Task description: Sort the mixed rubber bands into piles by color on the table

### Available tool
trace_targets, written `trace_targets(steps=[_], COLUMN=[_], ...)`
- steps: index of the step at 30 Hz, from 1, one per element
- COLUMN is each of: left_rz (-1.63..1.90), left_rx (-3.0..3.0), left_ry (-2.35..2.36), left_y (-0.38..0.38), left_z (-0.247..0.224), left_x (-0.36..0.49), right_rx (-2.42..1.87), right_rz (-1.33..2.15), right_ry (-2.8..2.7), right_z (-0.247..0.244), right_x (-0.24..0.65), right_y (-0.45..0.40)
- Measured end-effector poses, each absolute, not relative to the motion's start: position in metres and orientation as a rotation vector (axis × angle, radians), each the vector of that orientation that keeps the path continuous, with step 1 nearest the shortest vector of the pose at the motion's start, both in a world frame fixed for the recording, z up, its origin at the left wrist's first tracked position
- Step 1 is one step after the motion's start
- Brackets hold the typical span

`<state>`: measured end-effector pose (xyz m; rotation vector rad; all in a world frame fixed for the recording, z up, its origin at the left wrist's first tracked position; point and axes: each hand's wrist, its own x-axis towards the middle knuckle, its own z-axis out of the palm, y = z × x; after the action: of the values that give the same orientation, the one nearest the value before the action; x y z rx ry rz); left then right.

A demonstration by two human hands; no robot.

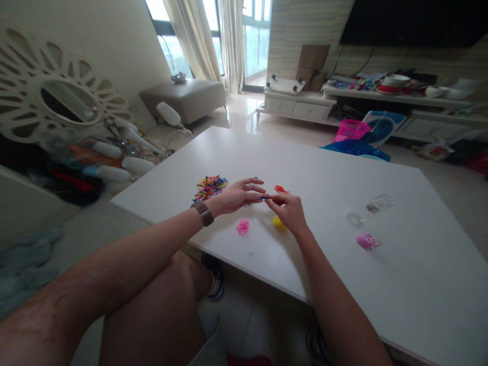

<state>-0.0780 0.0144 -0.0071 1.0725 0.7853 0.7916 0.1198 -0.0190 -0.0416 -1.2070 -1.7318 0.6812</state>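
Observation:
My left hand (241, 195) reaches over the table with its fingers stretched out and slightly apart. Its lower fingertips meet those of my right hand (288, 209), whose thumb and forefinger pinch a thin dark band (266, 197). A bit of blue shows at the left fingertips; whether it is a separate band I cannot tell. Beside my left wrist lies a heap of mixed coloured small rubber bands (209, 188). Smaller piles lie close by: pink bands (242, 227), yellow bands (279, 223) partly behind my right hand, and red-orange bands (281, 189).
On the white table (312, 178), a clear jar (381, 203), a round clear lid (356, 218) and a small pink-purple item (367, 241) lie to the right. Left of the table stands a lamp with white shades (137, 165). A pink basket (351, 130) is beyond the far edge.

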Motion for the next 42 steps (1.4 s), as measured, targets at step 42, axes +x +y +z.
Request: trace_targets(steps=[42], left_rz=[0.694], left_rx=[1.807], left_ry=[0.873], left_y=[0.036], left_z=[-0.020], left_x=[-0.087], right_rx=[-1.243], right_rz=[0.623], right_ry=[-1.787], right_z=[-0.041], right_x=[0.117], right_y=[-0.020])
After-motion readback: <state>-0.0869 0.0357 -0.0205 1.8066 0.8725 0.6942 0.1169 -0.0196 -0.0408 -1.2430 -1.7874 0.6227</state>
